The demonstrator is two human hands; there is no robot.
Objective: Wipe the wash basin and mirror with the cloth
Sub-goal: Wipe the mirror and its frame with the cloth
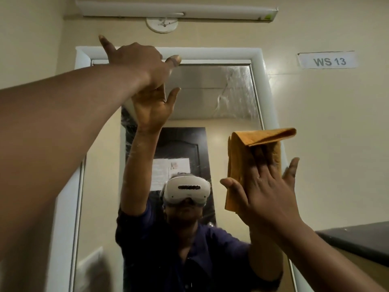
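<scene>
Where "WS 13" label [326, 60] marks wall: right grip [271, 192] flat-fingered on cloth [250, 152], left grip [140, 64] splayed against mirror [221, 98].

mirror [221, 98]: shiny glass, smeary streaks
cloth [237, 165]: soft, fuzzy, orange
frame [259, 66] around mirror: smooth, white

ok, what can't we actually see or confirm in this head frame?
- Wash basin: not in view, below the bottom edge.
- Mirror lower left: hidden by the left forearm; left hand covers the frame's top corner.
- Cloth: right hand presses it flat to the glass; its contact face is hidden.
- Notice reflected on the door: too small and blurred to read.
- Dark counter: cut off at the right edge.
</scene>
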